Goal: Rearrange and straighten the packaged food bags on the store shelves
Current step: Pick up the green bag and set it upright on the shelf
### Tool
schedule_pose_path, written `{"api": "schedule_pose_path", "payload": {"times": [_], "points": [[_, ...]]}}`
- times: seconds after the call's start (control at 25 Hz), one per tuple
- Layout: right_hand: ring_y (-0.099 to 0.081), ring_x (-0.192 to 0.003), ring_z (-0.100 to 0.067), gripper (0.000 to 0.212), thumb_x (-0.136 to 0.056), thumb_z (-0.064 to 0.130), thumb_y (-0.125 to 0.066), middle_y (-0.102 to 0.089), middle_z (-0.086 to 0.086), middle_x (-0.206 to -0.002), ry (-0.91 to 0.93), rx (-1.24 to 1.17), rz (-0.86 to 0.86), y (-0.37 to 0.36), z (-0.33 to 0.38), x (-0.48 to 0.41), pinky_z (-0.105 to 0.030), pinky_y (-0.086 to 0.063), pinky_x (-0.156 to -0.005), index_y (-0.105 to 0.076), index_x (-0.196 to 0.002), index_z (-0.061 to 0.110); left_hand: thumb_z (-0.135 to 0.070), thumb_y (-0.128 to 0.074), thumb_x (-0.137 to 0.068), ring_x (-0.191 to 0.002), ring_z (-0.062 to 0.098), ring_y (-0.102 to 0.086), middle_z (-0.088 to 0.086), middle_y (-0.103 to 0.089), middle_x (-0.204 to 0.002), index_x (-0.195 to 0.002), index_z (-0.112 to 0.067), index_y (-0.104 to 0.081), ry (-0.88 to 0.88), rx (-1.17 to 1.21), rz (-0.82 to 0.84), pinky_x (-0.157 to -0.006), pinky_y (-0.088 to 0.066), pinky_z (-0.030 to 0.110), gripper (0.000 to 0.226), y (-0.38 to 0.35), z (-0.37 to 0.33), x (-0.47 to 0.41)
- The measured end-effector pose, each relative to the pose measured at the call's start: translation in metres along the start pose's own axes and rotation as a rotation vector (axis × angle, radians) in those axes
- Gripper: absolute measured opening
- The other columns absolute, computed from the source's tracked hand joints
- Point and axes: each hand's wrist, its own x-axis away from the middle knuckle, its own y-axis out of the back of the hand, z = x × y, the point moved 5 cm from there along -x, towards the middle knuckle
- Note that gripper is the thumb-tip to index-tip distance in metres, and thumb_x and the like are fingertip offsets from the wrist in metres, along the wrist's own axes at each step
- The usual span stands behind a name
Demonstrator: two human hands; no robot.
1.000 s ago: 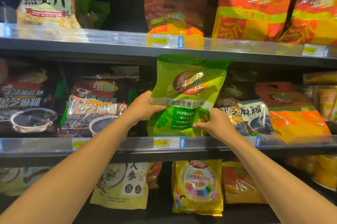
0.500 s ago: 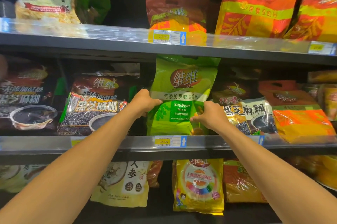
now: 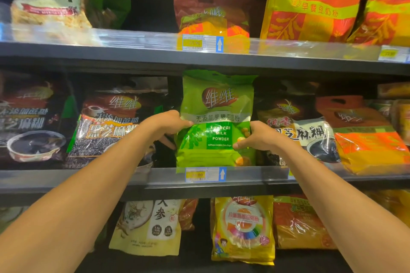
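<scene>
While it's held, green bag (image 3: pixel 217 99) stands upright.

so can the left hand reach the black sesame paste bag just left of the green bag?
Probably yes, once freed: the left hand grips the green soybean milk powder bag, and the black sesame paste bag stands beside it at the shelf front, unblocked.
</scene>
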Motion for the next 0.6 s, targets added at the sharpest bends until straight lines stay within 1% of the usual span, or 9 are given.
{"api": "schedule_pose_path", "payload": {"times": [0.04,0.12,0.2,0.24,0.28,0.36,0.44,0.52,0.6], "points": [[-0.067,-0.104,-0.022,0.042,-0.078,0.033,-0.089,-0.072,0.003,-0.109,-0.022,0.004,-0.016,-0.001,-0.001,-0.005,-0.040,-0.054,-0.092,-0.068,-0.112,0.022,-0.035,-0.061,-0.102,-0.098,0.030,-0.072,0.011,-0.069,-0.112,-0.123,-0.010,-0.060,0.013,0.006,-0.005,-0.078,-0.066,0.052,0.032,-0.001,0.000,0.000],[-0.065,-0.110,-0.023,0.064,-0.071,0.044,-0.090,-0.069,0.000,-0.121,-0.063,0.031,-0.039,-0.002,0.000,-0.008,-0.044,-0.054,-0.097,-0.063,-0.124,0.020,-0.034,-0.063,-0.101,-0.096,0.032,-0.070,0.012,-0.067,-0.110,-0.123,-0.009,-0.058,0.051,0.051,-0.002,-0.082,-0.064,0.056,0.034,-0.004,0.005,0.003],[-0.060,-0.119,-0.024,0.097,-0.056,0.058,-0.091,-0.062,-0.002,-0.136,-0.067,0.070,-0.002,-0.006,0.000,-0.008,-0.046,-0.053,-0.100,-0.053,-0.136,0.020,-0.037,-0.078,-0.090,-0.108,0.036,-0.067,0.013,-0.065,-0.123,-0.131,-0.013,-0.056,0.088,0.097,0.086,-0.077,-0.064,0.058,0.052,-0.010,0.012,0.003],[-0.058,-0.124,-0.025,0.110,-0.051,0.060,-0.092,-0.058,-0.002,-0.143,-0.062,0.106,0.026,-0.009,0.000,-0.006,-0.047,-0.052,-0.102,-0.047,-0.142,0.020,-0.034,-0.084,-0.085,-0.111,0.038,-0.067,0.013,-0.064,-0.128,-0.134,-0.015,-0.055,0.091,0.123,0.140,-0.072,-0.064,0.057,0.061,-0.013,0.015,0.004],[-0.057,-0.128,-0.026,0.115,-0.051,0.057,-0.094,-0.054,-0.002,-0.148,-0.054,0.154,0.033,-0.012,0.002,-0.003,-0.047,-0.052,-0.103,-0.041,-0.146,0.019,-0.028,-0.087,-0.082,-0.111,0.038,-0.067,0.014,-0.064,-0.130,-0.136,-0.016,-0.054,0.085,0.143,0.179,-0.069,-0.064,0.056,0.065,-0.015,0.017,0.005],[-0.058,-0.125,-0.026,0.112,-0.056,0.050,-0.097,-0.054,-0.004,-0.147,-0.035,0.215,-0.017,-0.017,0.002,-0.002,-0.043,-0.055,-0.098,-0.038,-0.146,0.016,-0.020,-0.089,-0.078,-0.109,0.035,-0.068,0.013,-0.064,-0.131,-0.136,-0.017,-0.052,0.060,0.155,0.185,-0.065,-0.064,0.053,0.069,-0.018,0.018,0.002],[-0.060,-0.120,-0.025,0.104,-0.060,0.047,-0.096,-0.058,-0.006,-0.141,-0.024,0.223,-0.071,-0.019,0.004,-0.003,-0.039,-0.056,-0.090,-0.041,-0.141,0.014,-0.018,-0.090,-0.076,-0.109,0.032,-0.067,0.010,-0.065,-0.130,-0.135,-0.016,-0.053,0.035,0.166,0.144,-0.065,-0.064,0.053,0.069,-0.020,0.016,-0.001],[-0.060,-0.118,-0.026,0.100,-0.062,0.048,-0.095,-0.059,-0.008,-0.138,-0.024,0.245,-0.096,-0.020,0.007,-0.005,-0.038,-0.055,-0.087,-0.042,-0.138,0.011,-0.016,-0.087,-0.081,-0.107,0.028,-0.066,0.009,-0.067,-0.126,-0.130,-0.013,-0.058,0.021,0.165,0.082,-0.068,-0.062,0.051,0.057,-0.020,0.015,-0.003],[-0.060,-0.119,-0.028,0.097,-0.064,0.049,-0.094,-0.059,-0.009,-0.138,-0.030,0.273,-0.109,-0.021,0.009,-0.010,-0.039,-0.055,-0.089,-0.044,-0.137,0.008,-0.014,-0.082,-0.087,-0.105,0.027,-0.066,0.010,-0.069,-0.121,-0.124,-0.011,-0.062,0.027,0.170,0.046,-0.075,-0.059,0.050,0.042,-0.023,0.015,-0.006]]}}
